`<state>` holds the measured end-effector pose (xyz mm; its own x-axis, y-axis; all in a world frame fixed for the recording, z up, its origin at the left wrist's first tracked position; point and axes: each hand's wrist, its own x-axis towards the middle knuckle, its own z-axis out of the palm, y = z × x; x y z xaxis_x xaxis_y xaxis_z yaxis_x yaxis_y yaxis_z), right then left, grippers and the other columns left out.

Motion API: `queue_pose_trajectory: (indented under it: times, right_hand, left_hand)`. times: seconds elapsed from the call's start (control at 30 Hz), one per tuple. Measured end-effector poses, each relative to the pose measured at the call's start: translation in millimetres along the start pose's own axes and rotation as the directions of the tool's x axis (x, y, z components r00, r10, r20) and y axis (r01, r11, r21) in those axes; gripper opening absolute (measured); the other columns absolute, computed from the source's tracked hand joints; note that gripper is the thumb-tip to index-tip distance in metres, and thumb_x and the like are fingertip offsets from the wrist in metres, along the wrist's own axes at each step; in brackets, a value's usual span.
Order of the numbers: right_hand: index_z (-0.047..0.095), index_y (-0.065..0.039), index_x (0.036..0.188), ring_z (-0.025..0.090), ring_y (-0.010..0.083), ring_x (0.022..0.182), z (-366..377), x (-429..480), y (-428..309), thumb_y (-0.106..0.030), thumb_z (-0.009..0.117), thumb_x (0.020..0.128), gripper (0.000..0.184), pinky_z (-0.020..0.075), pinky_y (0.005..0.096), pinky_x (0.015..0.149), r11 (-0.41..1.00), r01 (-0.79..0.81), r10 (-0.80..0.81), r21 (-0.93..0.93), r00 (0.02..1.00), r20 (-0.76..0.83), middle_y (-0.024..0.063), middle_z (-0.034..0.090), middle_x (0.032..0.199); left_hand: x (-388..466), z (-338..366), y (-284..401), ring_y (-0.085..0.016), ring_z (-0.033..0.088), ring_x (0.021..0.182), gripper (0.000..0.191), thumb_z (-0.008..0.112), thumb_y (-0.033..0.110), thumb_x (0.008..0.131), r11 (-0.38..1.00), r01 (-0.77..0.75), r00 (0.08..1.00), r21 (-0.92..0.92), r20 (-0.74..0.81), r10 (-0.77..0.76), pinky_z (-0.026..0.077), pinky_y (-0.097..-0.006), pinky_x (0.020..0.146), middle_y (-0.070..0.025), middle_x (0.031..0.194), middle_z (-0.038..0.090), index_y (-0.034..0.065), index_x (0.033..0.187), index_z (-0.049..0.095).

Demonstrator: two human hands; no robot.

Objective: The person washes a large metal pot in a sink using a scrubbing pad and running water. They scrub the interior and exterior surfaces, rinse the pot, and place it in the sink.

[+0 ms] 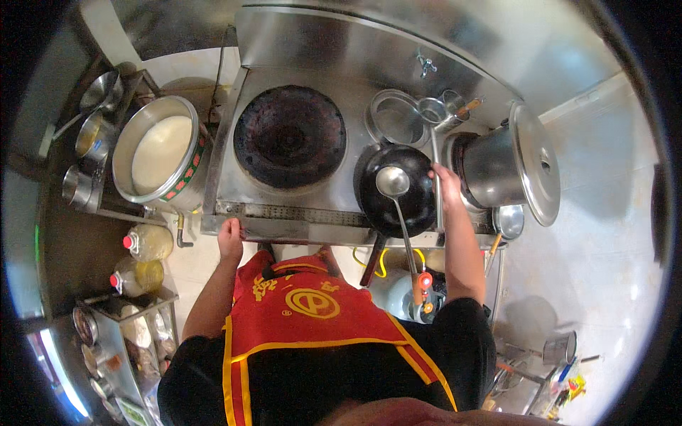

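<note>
My left hand [230, 239] is curled over the front edge [298, 229] of a stainless steel wok stove. At the right, my right hand [449, 183] has its fingers around the long metal handle [438, 205] of a small ladle-like utensil [432, 110]. That hand is close against the right rim of a black wok [373, 205]. Inside the wok lies a steel ladle [392, 182], its wooden-ended handle slanting over the stove edge. The wok's own handle [374, 261] points towards me. A blackened round burner [290, 136] is left of the wok.
A steel pot of pale liquid [162, 154] stands at the left, near oil jugs [152, 242]. Behind the wok is a steel basin [398, 120]. A tall lidded stockpot [493, 170] stands right of my forearm. A gas cylinder [402, 295] is below the stove edge.
</note>
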<state>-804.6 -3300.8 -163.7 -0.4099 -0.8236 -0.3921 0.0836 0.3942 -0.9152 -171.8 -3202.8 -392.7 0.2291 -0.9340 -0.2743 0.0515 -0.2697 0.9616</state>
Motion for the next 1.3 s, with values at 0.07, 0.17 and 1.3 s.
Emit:
queue_pose_trajectory:
  times: [0.07, 0.17, 1.3]
  right_hand:
    - [0.074, -0.003, 0.104, 0.063, 0.0144, 0.063, 73, 22, -5, -0.026, 0.077, 0.098, 0.024, 0.0518, 0.0307, 0.058, 0.998, -0.054, 0.054, -0.026, 0.999, 0.001, 0.0030, 0.072, 0.083]
    - [0.075, -0.001, 0.105, 0.063, 0.0150, 0.062, 115, 42, -11, -0.022, 0.080, 0.096, 0.023, 0.0496, 0.0316, 0.052, 0.997, -0.083, 0.083, 0.005, 0.996, 0.023, 0.0040, 0.072, 0.082]
    - [0.078, 0.006, 0.108, 0.065, 0.0141, 0.063, 115, 167, -47, -0.022, 0.080, 0.095, 0.032, 0.0482, 0.0309, 0.055, 0.960, 0.057, -0.051, -0.276, 0.998, 0.027, 0.0066, 0.073, 0.078]
  left_hand:
    - [49, -25, 19, -0.010, 0.058, 0.069, 0.030, 0.054, 0.030, 0.115, 0.997, 0.045, 0.998, -0.071, 0.035, -0.042, 0.050, -0.0277, 0.063, -0.0031, 0.088, 0.067, 0.0037, 0.107, 0.066]
    - [76, -35, 40, -0.009, 0.057, 0.067, 0.029, 0.056, 0.030, 0.115, 0.990, 0.064, 0.994, -0.127, 0.096, -0.052, 0.048, -0.0270, 0.062, -0.0012, 0.087, 0.066, 0.0050, 0.106, 0.066]
    - [83, 7, 50, -0.011, 0.060, 0.075, 0.039, 0.051, 0.039, 0.115, 0.986, 0.135, 0.990, -0.095, -0.027, -0.138, 0.048, -0.0285, 0.065, -0.0033, 0.088, 0.068, 0.0054, 0.107, 0.069]
